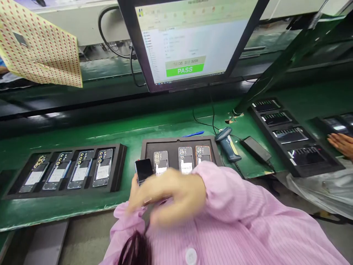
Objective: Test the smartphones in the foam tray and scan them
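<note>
A phone with a dark screen is held upright in my left hand, at the left front of the middle black foam tray. Blurred by motion, my right hand reaches across in front of that tray and partly covers my left hand; its fingers are smeared, and whether they touch anything is unclear. Behind it, several opened phones, among them one with an orange edge, lie in the tray, their lower parts hidden by my right hand and sleeve.
A tray of opened phones is at left. Right of the middle tray lie a barcode scanner, a black adapter and a tray of dark panels. A monitor stands behind. Another person's hand is far right.
</note>
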Demonstrator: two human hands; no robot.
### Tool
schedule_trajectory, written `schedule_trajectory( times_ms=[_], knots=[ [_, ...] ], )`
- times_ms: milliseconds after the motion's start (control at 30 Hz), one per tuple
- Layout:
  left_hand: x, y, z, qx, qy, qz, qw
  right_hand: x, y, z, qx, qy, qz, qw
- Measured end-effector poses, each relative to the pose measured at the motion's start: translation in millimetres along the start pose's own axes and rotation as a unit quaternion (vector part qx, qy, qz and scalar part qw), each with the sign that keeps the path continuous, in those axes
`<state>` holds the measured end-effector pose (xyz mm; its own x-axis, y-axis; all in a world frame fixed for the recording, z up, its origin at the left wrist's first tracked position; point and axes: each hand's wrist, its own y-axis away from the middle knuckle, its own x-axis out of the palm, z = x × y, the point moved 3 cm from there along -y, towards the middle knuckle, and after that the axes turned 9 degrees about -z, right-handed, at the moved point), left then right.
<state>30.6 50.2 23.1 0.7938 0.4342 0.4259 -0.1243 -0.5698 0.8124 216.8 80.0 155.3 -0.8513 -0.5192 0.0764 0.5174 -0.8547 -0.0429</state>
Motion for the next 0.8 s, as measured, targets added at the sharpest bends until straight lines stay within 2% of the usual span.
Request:
schedule_trajectory(
  times_ms=[33, 67, 133, 200, 267, 333, 433, 533, 700, 800],
  knots=[
    [0.8, -1, 1, 0.001, 0.006, -0.004, 1.000, -21, -12, -13, 0.012, 0.195, -0.056, 0.979],
    [1.3, -2, 2, 0.003, 0.010, -0.011, 1.000, -46, -19, -26, 0.060, 0.388, -0.112, 0.913],
    [2.8, 0, 3, 0.007, 0.009, -0.027, 1.000, -97, -26, -50, 0.125, 0.481, -0.183, 0.848],
    [7.9, 5, 2, 0.011, 0.012, -0.035, 0.999, -144, -27, -73, 0.168, 0.538, -0.212, 0.798],
    [18.4, 13, 1, 0.014, 0.025, -0.015, 0.999, -180, -28, -93, 0.188, 0.583, -0.202, 0.764],
    [32.9, 22, -2, 0.018, 0.038, 0.029, 0.999, -202, -34, -110, 0.193, 0.612, -0.156, 0.751],
    [54.0, 34, -6, 0.032, 0.053, 0.103, 0.993, -216, -46, -126, 0.200, 0.641, -0.089, 0.736],
    [66.7, 41, -10, 0.048, 0.063, 0.159, 0.984, -217, -52, -131, 0.209, 0.670, -0.078, 0.708],
    [70.4, 42, -9, 0.061, 0.069, 0.183, 0.979, -211, -46, -130, 0.206, 0.698, -0.076, 0.682],
    [71.0, 38, -6, 0.046, 0.068, 0.185, 0.979, -217, -43, -132, 0.217, 0.708, -0.073, 0.669]
  ],
)
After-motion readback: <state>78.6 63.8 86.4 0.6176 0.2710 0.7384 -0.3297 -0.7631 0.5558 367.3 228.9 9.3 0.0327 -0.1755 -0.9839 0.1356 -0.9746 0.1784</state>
